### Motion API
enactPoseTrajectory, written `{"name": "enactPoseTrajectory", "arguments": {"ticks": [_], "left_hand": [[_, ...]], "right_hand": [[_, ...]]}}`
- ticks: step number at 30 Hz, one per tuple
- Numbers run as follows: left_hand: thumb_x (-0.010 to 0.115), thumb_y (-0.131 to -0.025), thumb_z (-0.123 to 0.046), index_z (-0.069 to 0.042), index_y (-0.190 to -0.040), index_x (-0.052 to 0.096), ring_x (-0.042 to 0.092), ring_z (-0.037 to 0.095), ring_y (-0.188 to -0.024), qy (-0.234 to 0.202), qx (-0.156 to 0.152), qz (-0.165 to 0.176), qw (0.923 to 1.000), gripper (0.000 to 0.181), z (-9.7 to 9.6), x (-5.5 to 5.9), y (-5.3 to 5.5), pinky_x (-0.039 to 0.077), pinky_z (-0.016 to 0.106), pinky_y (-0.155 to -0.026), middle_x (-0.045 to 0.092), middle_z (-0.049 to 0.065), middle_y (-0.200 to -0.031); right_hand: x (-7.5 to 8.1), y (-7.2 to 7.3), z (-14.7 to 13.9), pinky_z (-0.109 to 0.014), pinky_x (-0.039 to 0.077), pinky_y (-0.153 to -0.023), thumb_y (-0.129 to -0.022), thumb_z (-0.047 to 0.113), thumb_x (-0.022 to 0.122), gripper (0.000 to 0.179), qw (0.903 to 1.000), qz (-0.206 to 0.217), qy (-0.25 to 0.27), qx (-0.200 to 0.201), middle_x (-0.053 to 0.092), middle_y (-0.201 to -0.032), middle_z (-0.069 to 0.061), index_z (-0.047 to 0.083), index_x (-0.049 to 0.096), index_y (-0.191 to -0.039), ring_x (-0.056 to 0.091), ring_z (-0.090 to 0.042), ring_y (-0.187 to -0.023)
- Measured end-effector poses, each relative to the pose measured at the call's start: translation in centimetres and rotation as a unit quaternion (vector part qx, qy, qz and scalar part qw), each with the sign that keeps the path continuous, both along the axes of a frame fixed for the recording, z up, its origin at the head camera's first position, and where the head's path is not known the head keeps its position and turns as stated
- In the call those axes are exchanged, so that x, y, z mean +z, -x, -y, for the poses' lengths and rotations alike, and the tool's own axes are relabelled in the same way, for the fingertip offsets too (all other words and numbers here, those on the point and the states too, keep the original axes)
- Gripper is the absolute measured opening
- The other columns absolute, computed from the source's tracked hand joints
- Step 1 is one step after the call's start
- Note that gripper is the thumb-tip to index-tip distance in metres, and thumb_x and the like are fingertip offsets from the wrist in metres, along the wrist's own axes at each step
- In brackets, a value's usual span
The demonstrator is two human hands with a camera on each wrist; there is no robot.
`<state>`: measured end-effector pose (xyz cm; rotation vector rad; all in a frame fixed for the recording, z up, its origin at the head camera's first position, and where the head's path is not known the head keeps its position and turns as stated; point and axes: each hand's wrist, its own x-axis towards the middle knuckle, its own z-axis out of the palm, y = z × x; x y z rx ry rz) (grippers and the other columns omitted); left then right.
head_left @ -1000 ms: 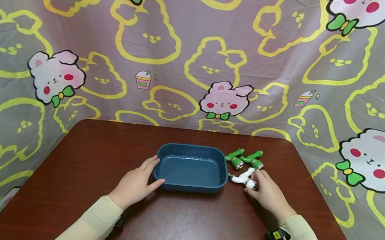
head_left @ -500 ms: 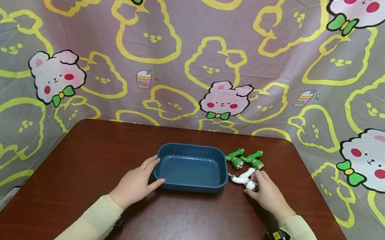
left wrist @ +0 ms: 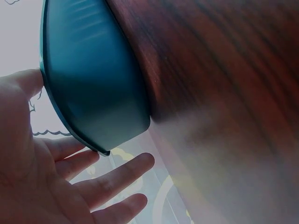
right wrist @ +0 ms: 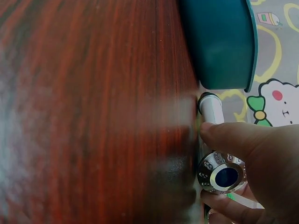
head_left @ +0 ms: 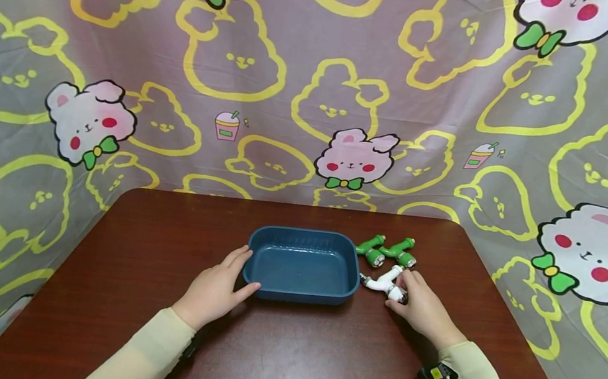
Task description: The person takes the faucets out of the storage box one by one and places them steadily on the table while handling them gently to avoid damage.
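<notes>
A dark blue rectangular tray [head_left: 300, 270] sits on the table. My left hand [head_left: 216, 289] rests at its left end, the thumb on the near rim and the fingers spread along the side; the left wrist view shows the fingers extended. My right hand [head_left: 426, 306] grips a white plastic tap [head_left: 383, 282] lying just right of the tray, thumb and fingers on either side of it. In the right wrist view the tap's round chrome end [right wrist: 222, 175] shows between thumb and fingers. Part of the tap is hidden by the hand.
Behind the white tap lie a green tap [head_left: 370, 249] and a second green tap [head_left: 399, 251], side by side near the tray's right end. Beneath everything is a dark brown wooden table [head_left: 297, 351]. A patterned curtain [head_left: 293, 88] surrounds its back and sides.
</notes>
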<state>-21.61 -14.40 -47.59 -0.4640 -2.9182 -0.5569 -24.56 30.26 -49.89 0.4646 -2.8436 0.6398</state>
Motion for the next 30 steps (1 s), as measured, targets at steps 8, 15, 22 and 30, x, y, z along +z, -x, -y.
{"name": "enactPoseTrajectory", "arguments": {"ticks": [8,15,22,30], "left_hand": [[0.067,-0.096,-0.054,-0.005,-0.156,0.042,0.071,0.035,-0.110,-0.003,0.001,0.000,1.0000,0.082,0.1,0.0,-0.1,0.059,0.050,-0.092,0.041,0.015,-0.162],[0.067,-0.096,-0.054,-0.006,-0.157,0.040,0.069,0.035,-0.117,-0.002,0.001,0.006,1.0000,0.082,0.1,0.1,0.1,0.058,0.051,-0.094,0.040,0.015,-0.163],[0.068,-0.096,-0.053,-0.006,-0.158,0.039,0.065,0.036,-0.125,-0.014,0.002,0.016,0.9998,0.083,0.1,0.3,0.0,0.056,0.052,-0.097,0.039,0.015,-0.163],[0.068,-0.098,-0.047,-0.003,-0.155,0.043,0.068,0.037,-0.119,-0.036,0.007,-0.015,0.9992,0.077,0.2,0.6,-0.1,0.057,0.052,-0.096,0.044,0.018,-0.159]], "right_hand": [[0.3,-0.2,0.2,-0.026,0.039,-0.063,-0.081,0.026,0.089,0.041,0.9998,-0.017,0.002,-0.008,0.051,-0.090,-0.002,0.012,0.055,-0.099,0.046,-0.013,-0.075],[0.7,-0.1,0.3,-0.033,0.048,-0.071,-0.086,0.027,0.085,0.038,0.9992,-0.036,0.005,-0.015,0.056,-0.095,-0.007,0.007,0.059,-0.105,0.055,-0.018,-0.080],[1.2,0.0,0.8,-0.049,0.055,-0.084,-0.088,0.016,0.082,0.033,0.9982,-0.051,0.028,-0.015,0.061,-0.106,-0.015,0.002,0.063,-0.111,0.067,-0.032,-0.096],[1.5,0.1,2.1,-0.048,0.058,-0.083,-0.090,0.013,0.080,0.027,0.9949,-0.088,0.049,-0.003,0.062,-0.106,-0.013,0.002,0.065,-0.109,0.070,-0.030,-0.096]]}}
